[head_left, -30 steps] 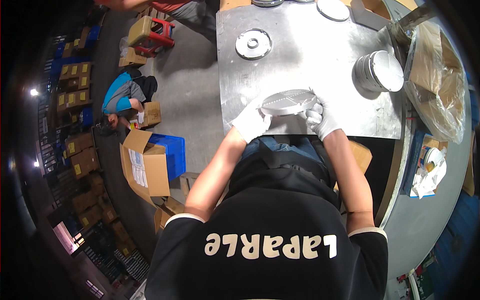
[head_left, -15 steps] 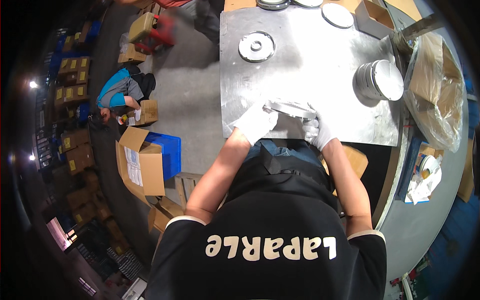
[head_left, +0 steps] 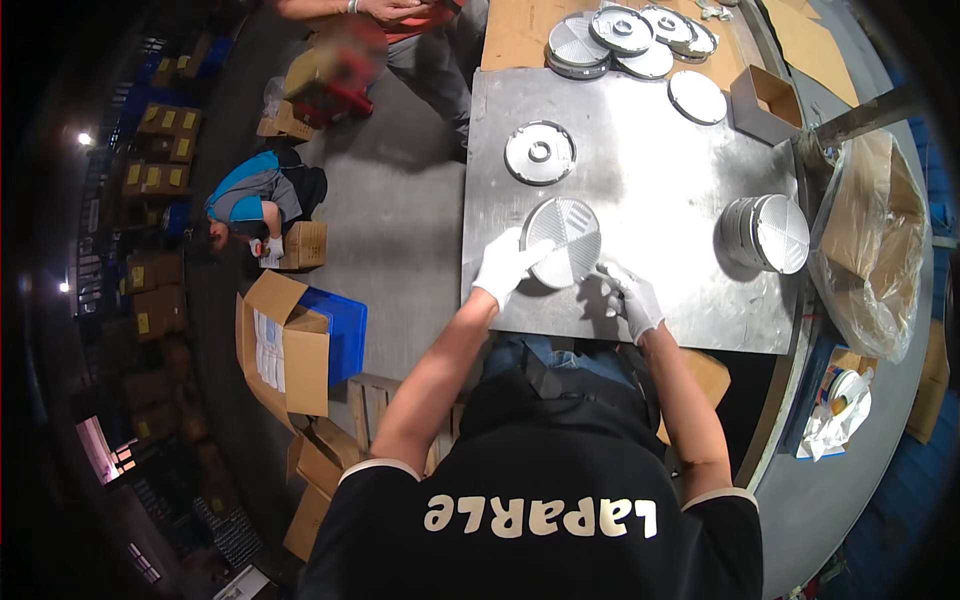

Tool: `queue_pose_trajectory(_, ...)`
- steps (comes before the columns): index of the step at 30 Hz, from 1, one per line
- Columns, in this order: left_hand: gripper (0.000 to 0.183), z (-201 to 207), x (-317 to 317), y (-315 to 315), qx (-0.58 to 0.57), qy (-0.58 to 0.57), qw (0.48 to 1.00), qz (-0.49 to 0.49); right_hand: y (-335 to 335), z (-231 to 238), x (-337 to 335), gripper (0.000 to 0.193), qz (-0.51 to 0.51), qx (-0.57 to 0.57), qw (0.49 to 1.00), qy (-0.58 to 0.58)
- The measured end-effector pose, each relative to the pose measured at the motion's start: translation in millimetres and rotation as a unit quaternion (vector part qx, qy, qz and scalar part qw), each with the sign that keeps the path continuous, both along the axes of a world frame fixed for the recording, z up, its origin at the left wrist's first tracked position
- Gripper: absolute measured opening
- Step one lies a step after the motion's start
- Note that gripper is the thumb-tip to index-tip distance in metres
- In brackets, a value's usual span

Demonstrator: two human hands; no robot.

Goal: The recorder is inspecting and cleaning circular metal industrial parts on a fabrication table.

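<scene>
My white-gloved left hand (head_left: 508, 265) is closed on the left rim of a round, grey ribbed disc (head_left: 567, 240), thumb across its face. The disc's quartered ribbed side faces up, over the near part of a metal-topped table (head_left: 690, 318). Beside the disc's lower right edge is my gloved right hand (head_left: 630, 298), its fingers bent and apart, with nothing visible in them. Its fingertips look dark, perhaps from shadow. Just beyond the held disc lies another disc (head_left: 540, 152) with a raised ring at its centre.
A stack of ribbed discs (head_left: 768, 235) stands on the right. More discs (head_left: 622, 30) lie at the far end, near a single disc (head_left: 697, 97) and an open grey box (head_left: 765, 103). A plastic-lined carton (head_left: 870, 240) is beyond the right edge. Two people (head_left: 255, 195) (head_left: 420, 50) are at left.
The disc has turned from edge-on to face-up and moved slightly away from me. My right hand has come off its rim. The view has shifted, showing more of the far end.
</scene>
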State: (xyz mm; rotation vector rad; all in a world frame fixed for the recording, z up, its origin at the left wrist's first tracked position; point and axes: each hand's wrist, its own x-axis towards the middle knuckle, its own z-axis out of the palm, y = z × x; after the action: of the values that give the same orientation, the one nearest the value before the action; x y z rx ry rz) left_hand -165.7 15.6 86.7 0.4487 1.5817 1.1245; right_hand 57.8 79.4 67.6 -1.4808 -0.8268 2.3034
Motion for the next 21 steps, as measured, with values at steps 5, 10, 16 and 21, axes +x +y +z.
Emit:
queue_pose_trajectory(5,0.024,-6.7,-19.3,63.6,0.096,0.213,0.972,0.018,-4.9,-4.3,-4.7,0.025,-0.042,-0.03,0.999,0.002)
queue_pose_trajectory(10,0.019,-40.5,-60.1,123.9,0.236,0.655,0.715,-0.063,-12.3,-13.4,10.3,0.026,-0.053,-0.023,0.997,-0.041)
queue_pose_trajectory(16,0.016,-71.6,-63.0,151.3,0.203,0.68,0.698,-0.099,-14.9,-22.5,33.7,0.027,-0.088,-0.021,0.994,-0.061)
queue_pose_trajectory(21,0.015,-94.1,-44.1,146.2,0.171,0.689,0.674,-0.205,-12.7,-28.2,44.6,0.025,-0.107,-0.036,0.989,-0.095)
